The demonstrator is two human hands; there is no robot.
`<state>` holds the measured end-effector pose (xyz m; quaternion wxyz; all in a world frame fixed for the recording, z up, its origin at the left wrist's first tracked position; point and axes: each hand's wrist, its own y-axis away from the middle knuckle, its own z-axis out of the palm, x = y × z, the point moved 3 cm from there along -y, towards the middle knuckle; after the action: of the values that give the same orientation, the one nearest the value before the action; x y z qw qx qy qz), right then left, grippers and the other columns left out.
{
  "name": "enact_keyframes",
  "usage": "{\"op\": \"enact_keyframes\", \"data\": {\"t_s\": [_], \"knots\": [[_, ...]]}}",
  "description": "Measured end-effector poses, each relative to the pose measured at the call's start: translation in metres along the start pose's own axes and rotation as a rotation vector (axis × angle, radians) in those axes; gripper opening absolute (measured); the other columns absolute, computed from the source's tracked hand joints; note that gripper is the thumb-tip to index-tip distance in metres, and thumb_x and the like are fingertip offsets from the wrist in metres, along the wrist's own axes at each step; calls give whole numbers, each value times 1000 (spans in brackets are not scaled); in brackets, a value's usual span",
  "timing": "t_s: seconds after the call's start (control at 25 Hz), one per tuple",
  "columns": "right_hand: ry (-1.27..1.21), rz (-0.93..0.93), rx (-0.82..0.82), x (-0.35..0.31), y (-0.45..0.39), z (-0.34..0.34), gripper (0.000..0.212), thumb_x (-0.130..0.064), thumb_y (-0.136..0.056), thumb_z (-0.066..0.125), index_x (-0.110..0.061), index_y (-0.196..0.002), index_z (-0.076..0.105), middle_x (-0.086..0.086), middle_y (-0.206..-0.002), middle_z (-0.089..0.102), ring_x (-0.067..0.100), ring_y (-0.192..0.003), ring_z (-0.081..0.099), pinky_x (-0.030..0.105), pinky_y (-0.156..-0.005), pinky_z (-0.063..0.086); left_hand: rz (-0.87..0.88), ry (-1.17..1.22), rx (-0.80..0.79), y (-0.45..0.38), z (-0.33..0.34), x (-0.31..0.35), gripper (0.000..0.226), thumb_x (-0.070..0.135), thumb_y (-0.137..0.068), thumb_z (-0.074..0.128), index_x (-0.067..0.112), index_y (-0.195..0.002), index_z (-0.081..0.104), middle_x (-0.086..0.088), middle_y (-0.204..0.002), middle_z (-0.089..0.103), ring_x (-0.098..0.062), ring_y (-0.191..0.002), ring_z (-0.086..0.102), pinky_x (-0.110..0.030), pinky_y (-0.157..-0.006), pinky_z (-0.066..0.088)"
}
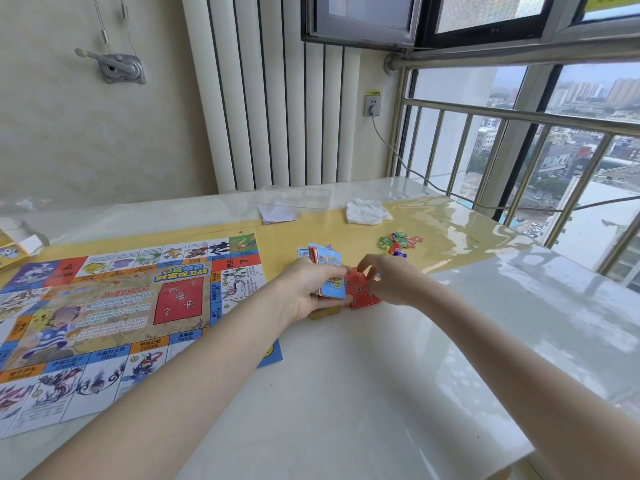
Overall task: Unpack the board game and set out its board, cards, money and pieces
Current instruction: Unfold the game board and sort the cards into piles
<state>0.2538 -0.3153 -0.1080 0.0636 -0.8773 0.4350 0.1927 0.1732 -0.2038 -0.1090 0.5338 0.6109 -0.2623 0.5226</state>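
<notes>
My left hand (313,289) gripped a stack of blue-backed cards (330,271), fingers curled round it, just above the bench (381,375). My right hand (388,278) pinched the top edge of a red card (362,289) beside that stack, its lower edge near the bench top. A yellowish thing (323,311) lay under my left hand; I could not tell what it was. The game board (114,306) lay unfolded and flat to the left, a red card space printed at its centre. Beyond my hands, a small heap of coloured playing pieces (398,242) sat on the yellow strip of the bench. Farther back stood a clear plastic box (294,202) with folded paper (277,214) inside, and a crumpled white cloth (367,211) to its right.
</notes>
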Motion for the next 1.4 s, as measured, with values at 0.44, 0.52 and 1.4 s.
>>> {"op": "enact_keyframes", "data": {"t_s": [0.44,0.52,1.4], "knots": [[299,-104,-108,-32,-11,8,41,-34,-90,52,-20,-128,48,6,-99,44,26,-120,37,34,-95,30,68,121,-36,5,-30,4,13,3,-92,52,3,-88,64,-12,-78,72,-19,-66,70,-32,-69,57],[290,-126,-64,-32,-10,10,39,-34,-90,54,-18,-125,51,4,-92,45,26,-119,38,34,-95,29,78,161,-64,6,-32,0,13,4,-92,52,4,-91,64,-12,-83,71,-23,-74,69,-35,-70,57],[-839,49,195,-1,1,-47,11,-8,-79,70,-1,-86,64,10,-76,63,19,-67,60,25,-63,51,96,320,-141,7,-19,1,26,-5,-89,52,-1,-114,55,-18,-92,70,-27,-73,70,-39,-62,59]]}}
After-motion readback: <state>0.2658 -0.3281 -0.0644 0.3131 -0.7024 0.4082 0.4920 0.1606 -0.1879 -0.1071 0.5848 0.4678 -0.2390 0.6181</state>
